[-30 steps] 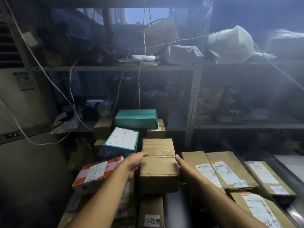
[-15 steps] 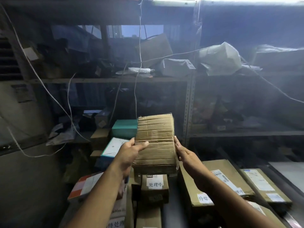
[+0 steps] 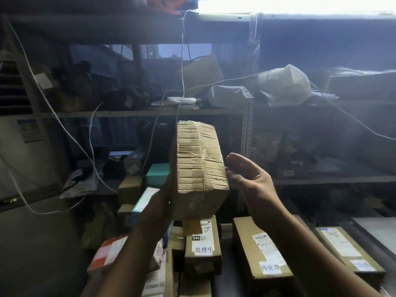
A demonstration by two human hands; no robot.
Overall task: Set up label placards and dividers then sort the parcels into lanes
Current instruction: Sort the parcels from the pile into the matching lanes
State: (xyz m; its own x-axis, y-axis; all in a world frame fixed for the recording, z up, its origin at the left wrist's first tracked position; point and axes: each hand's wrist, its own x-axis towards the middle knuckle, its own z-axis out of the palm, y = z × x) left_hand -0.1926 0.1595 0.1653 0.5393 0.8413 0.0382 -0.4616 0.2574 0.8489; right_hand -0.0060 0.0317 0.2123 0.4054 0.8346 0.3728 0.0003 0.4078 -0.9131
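A taped brown cardboard parcel [image 3: 200, 166] is raised in front of me, tilted on end above the table. My left hand [image 3: 159, 202] holds it from the left and underneath, its fingers hidden behind the box. To the parcel's right, my right hand [image 3: 248, 174] is open with the palm turned toward it, fingertips near or just touching its right edge. Below stand boxes carrying white placards: one [image 3: 203, 249] in the middle and one [image 3: 270, 267] on a long box [image 3: 257, 251] to the right.
More parcels lie on the table: a labelled long box [image 3: 347, 251] at right, a red-and-white box [image 3: 111, 251] at left, teal and white boxes [image 3: 157, 176] behind. Metal shelving [image 3: 247, 133] with bags and loose white cables [image 3: 92, 144] stands close behind.
The parcel was lifted off the stack and turned upright, rising higher. My right hand came off its side and opened, while the left hand keeps hold.
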